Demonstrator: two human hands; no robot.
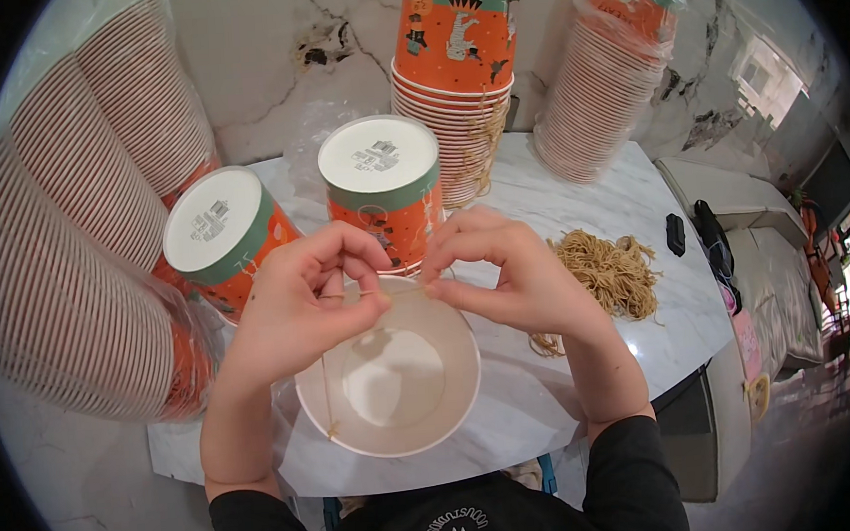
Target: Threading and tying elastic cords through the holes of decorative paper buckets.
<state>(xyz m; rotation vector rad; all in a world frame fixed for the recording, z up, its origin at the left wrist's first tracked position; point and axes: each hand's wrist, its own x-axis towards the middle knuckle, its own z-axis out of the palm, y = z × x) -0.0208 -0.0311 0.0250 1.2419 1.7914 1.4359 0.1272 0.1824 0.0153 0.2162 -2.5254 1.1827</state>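
The single view comes from the left of two head-worn fisheye cameras. It looks steeply down and forward over the wearer's chest onto a marble table at close range. The picture is upright and unmirrored. The forearms enter at 6 o'clock; the left hand and right hand meet at centre. The far wall lies at 12 o'clock. Straight edges bow toward the dark circular rim. No second view is supplied.

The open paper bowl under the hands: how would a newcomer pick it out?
On the marble table, look at the near edge, below the left hand and right hand. The paper bowl sits mouth up, showing its pale inside; neighbouring orange bowls are upside down or stacked.
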